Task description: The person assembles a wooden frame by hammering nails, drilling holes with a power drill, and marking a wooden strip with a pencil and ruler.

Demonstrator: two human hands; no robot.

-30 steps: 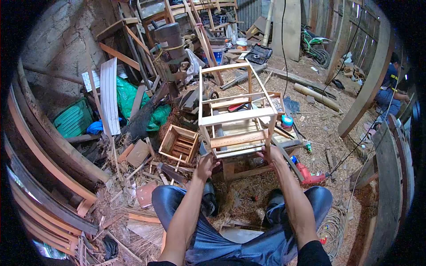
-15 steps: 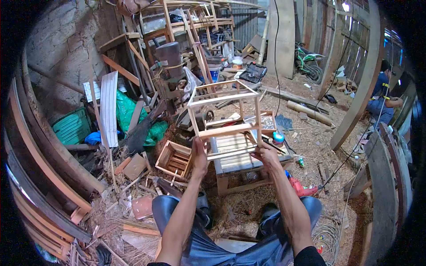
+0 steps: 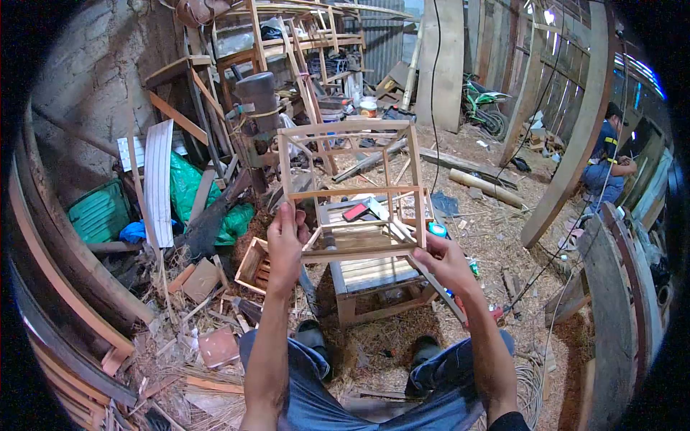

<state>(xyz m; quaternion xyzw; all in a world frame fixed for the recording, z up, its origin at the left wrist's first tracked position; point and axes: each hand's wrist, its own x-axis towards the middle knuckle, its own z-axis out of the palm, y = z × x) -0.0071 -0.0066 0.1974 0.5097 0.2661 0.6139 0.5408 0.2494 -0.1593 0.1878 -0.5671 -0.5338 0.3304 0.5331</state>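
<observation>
A light wooden frame [image 3: 352, 192], open and box-shaped, is held up above a low slatted wooden stool [image 3: 374, 274]. Its left side is gripped by my left hand [image 3: 286, 241], with the thumb on the near post. My right hand [image 3: 444, 260] is closed on the lower right corner. Behind and below the frame, a red and black object [image 3: 355, 212] shows through its bars. To the left of the stool lies a small wooden crate [image 3: 253, 266].
A person [image 3: 607, 158] crouches at the far right. Upright posts [image 3: 575, 136] and leaning boards [image 3: 607, 316] stand on the right. A green motorbike [image 3: 485, 108] is at the back. Green sheeting [image 3: 190, 188] lies left, and wood scraps [image 3: 201, 280] litter the floor.
Both hands have tilted the wooden frame so that its open side faces me more, and it appears larger and nearer. The view has shifted slightly to the right.
</observation>
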